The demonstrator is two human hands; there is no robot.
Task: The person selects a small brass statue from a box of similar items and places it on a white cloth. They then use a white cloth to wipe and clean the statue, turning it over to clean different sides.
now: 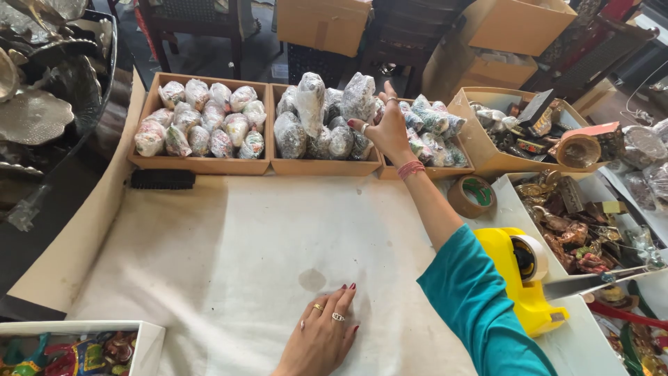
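In the middle wooden tray [325, 167] at the far edge of the table, a heap of bubble-wrapped bundles [327, 118] lies piled high. The right hand [388, 129] reaches over the right end of that heap, fingers spread wide and touching the wrapped pieces, closed on nothing. The left hand [323, 334] rests flat, palm down, on the white cloth [229, 264] near the person, well apart from the trays and empty. A yellow tape dispenser [525, 278] sits just beside the right sleeve.
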